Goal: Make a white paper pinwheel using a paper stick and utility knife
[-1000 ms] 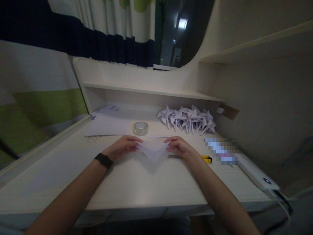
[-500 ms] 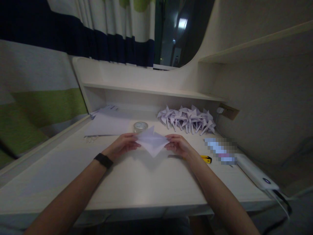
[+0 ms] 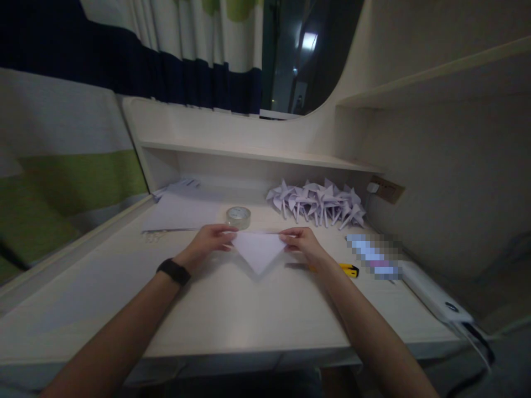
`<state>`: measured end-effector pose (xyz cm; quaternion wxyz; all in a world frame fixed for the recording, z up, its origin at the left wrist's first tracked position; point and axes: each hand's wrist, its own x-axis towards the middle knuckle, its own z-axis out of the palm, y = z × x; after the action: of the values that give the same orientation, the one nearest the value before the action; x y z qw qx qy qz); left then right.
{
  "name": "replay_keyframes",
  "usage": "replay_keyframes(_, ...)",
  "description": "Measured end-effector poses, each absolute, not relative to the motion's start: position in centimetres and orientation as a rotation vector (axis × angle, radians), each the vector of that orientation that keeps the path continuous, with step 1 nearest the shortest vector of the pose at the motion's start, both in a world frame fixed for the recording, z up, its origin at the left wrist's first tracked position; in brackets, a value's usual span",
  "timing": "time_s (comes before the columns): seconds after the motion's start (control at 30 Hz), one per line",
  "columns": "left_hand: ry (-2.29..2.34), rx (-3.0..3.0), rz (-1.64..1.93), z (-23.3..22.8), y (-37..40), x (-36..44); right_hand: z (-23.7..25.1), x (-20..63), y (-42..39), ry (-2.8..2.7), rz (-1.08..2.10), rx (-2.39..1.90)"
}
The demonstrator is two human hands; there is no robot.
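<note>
Pinching folded paper triangle (image 3: pixel 258 250), left hand (image 3: pixel 209 240), right hand (image 3: pixel 304 242)

Head view, forward-down, seemingly close.

Pale desk (image 3: pixel 232 315) — tape roll (image 3: pixel 238 216), paper sheets (image 3: pixel 182 213), pinwheels (image 3: pixel 319 203).

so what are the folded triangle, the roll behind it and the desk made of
Triangle: thin white matte paper, by its sharp creased edges. Roll: probably clear plastic tape, glossy and see-through. Desk: pale wood-look board, likely laminate, with faint grain and a soft sheen.
</note>
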<state>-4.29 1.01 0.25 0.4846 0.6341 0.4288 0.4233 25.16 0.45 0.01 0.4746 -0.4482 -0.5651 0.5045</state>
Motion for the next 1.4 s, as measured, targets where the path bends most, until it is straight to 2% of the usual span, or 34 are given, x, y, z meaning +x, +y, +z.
replay_keyframes(0.17, 1.198, 1.979, 1.134, 1.5, 0.9, -4.8, 1.1, 25.3, 0.3, -1.621, 0.849, -1.11)
replay_keyframes(0.33, 1.121, 2.463, 1.331, 1.9, -1.2, -5.8, 1.0, 25.7, -3.2, -1.893, 0.302, -0.936)
replay_keyframes(0.43, 1.004, 2.839, 1.253, 0.5, -3.5, -6.5, -0.8, 26.1, -5.9, -2.116, -0.035, -0.828)
replay_keyframes(0.53, 0.877, 3.024, 0.985, -1.2, -6.1, -7.3, -2.9, 26.5, -8.1, -2.325, -0.199, -0.749)
replay_keyframes(0.73, 0.999, 2.992, 0.588, -1.3, -9.7, -7.1, -2.8, 26.1, -10.6, -2.527, -0.167, -0.775)
replay_keyframes(0.87, 0.986, 3.031, 0.559, -0.9, -10.3, -4.7, -1.8, 24.5, -11.3, -2.541, -0.107, -0.857)
replay_keyframes(1.03, 0.954, 3.046, 0.445, -2.7, -10.3, -1.6, -2.4, 23.2, -11.6, -2.668, -0.025, -0.956)
replay_keyframes(1.17, 1.012, 2.996, 0.337, -4.2, -10.1, -1.6, -2.7, 23.8, -11.9, -2.706, 0.061, -1.074)
replay_keyframes(1.4, 1.01, 2.951, 0.351, -4.4, -10.0, -2.0, -2.0, 23.5, -12.4, -2.74, 0.109, -1.117)
